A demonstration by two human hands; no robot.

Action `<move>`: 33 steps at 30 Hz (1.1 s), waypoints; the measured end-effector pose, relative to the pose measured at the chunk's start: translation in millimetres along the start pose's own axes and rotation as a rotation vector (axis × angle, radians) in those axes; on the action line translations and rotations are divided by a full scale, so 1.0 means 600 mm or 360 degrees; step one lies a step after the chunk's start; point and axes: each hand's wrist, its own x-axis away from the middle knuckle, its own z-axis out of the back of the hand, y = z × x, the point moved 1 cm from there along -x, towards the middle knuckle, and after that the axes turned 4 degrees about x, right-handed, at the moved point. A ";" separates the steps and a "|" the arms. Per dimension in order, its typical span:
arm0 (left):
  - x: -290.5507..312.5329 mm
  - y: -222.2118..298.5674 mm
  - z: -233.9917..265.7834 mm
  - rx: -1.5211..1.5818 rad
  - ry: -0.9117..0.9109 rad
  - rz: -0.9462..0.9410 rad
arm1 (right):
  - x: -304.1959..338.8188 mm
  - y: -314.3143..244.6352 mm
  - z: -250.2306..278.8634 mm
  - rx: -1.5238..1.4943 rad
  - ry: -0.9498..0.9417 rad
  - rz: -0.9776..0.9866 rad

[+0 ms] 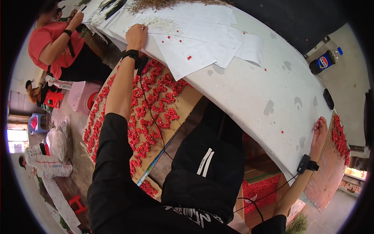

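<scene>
A worker in a black top [113,150] with white lettering is stretching both arms over a white table [249,93]. Beyond the table's right side, a dark bottle [322,62] is showing a red, white and blue label, while a white sack [52,165] at far left is bearing print too small to read. Overlapping white sheets [175,58] are lying toward the table's left end, their edges slightly curling, carrying a loose, crumbly patch of pale bits [161,25] and a few red beads [189,57]. The left hand [136,37] is resting beside the bits, fingers folded together; whether they are gripping anything cannot be told. The right hand [320,132] is poised at the table's right end, fingers half curled, its grip likewise unclear.
</scene>
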 end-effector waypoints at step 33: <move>0.476 0.460 0.253 0.3209 -0.1802 0.1019 | 0.107 -0.047 0.077 -0.0385 0.0102 0.0289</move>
